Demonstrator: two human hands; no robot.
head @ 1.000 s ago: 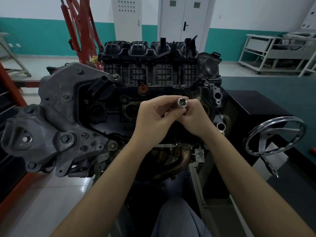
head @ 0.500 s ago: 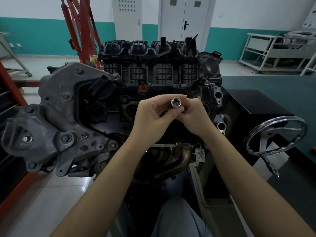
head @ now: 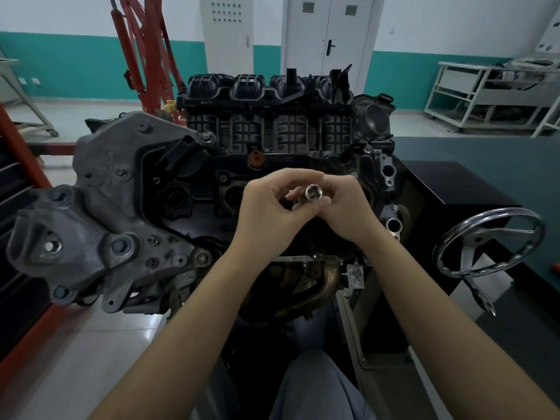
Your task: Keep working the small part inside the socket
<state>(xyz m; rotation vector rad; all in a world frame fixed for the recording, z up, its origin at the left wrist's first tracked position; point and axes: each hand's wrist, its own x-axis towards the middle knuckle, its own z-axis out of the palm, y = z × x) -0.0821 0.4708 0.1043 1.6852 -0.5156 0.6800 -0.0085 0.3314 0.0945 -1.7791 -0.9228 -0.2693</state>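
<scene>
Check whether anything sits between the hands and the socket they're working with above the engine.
Nothing visible does. The socket is already in the hands: the left hand and the right hand both pinch it from either side, its open end toward the camera. The engine lies behind and below them.

You stand in an automotive training workshop. A bare engine (head: 242,189) sits mounted on a stand with a steel handwheel (head: 488,241) at near right. A red hoist frame (head: 142,53) rises far left. Tiled floor, teal-banded walls, grey double doors (head: 328,40), white metal racks (head: 491,95) far right.
</scene>
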